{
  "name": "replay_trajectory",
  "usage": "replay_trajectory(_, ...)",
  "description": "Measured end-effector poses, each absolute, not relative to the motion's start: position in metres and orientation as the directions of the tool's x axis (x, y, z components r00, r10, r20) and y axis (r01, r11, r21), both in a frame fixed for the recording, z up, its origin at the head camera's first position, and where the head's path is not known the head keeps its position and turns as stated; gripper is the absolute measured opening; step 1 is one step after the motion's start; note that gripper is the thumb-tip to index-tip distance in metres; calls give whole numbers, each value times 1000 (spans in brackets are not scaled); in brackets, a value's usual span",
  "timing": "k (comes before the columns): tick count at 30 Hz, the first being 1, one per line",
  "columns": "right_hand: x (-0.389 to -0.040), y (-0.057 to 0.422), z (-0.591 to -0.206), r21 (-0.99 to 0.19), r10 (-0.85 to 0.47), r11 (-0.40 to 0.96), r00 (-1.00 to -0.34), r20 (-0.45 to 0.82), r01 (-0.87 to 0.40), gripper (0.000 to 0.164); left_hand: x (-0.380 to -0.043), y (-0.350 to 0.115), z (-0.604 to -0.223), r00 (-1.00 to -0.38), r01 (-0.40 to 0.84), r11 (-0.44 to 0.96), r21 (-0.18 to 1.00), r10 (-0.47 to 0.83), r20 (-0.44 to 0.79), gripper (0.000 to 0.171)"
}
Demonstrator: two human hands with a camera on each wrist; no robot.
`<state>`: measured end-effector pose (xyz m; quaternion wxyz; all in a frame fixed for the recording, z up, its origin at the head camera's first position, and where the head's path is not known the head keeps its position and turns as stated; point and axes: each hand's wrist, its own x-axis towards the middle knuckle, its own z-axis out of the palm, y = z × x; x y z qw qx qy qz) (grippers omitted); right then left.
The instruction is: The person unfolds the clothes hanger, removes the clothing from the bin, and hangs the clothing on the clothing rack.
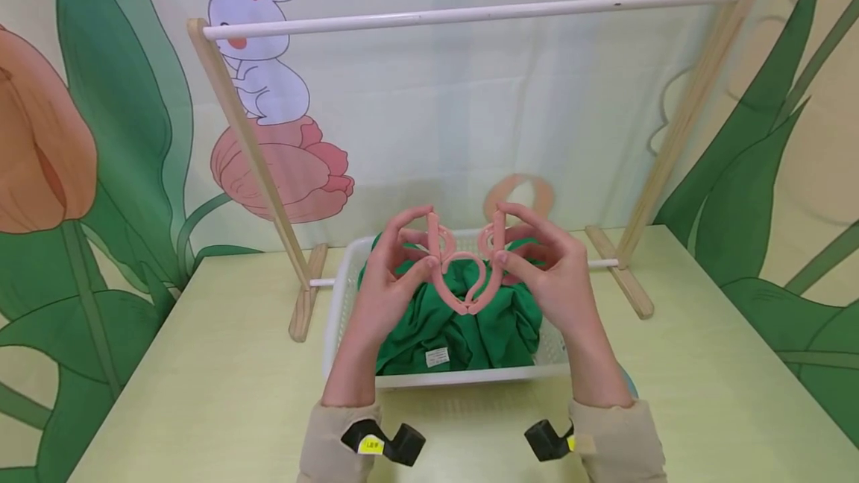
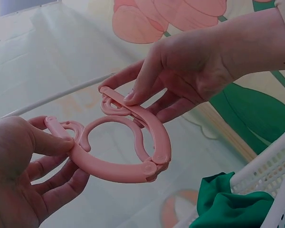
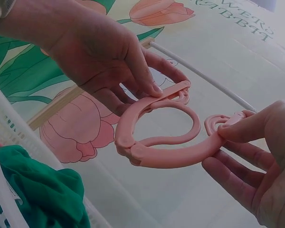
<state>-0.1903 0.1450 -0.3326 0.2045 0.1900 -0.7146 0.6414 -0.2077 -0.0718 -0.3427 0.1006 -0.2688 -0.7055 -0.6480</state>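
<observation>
A pink folding clothes hanger [image 1: 467,307] is held up between both hands, its two arms folded upward in a V and its curved hook lying between them. My left hand [image 1: 394,274] pinches one arm with thumb and fingers. The other arm is pinched the same way by my right hand [image 1: 555,274]. In the left wrist view the hanger [image 2: 118,172] shows its hinge at the bottom. Below and behind the hands, a crumpled green garment [image 1: 463,338] with a white label lies in a white plastic basket [image 1: 470,376].
A small rack with wooden legs [image 1: 681,125] and a white top bar [image 1: 470,15] stands behind and over the basket. The pale tabletop [image 1: 221,364] extends to both sides. A curtain printed with flowers and a rabbit [image 1: 268,84] hangs at the back.
</observation>
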Motion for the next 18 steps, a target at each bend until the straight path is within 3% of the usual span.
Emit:
replay_trajectory(10, -191, 147, -332, -846, 46, 24, -845, 533, -532, 48, -208, -74, -345, -849, 481, -86, 872, 201, 488, 53)
replay_trajectory(18, -190, 148, -333, -827, 148, -115, -832, 534, -551, 50, -207, -73, -347, -863, 470, -176, 865, 115, 493, 54)
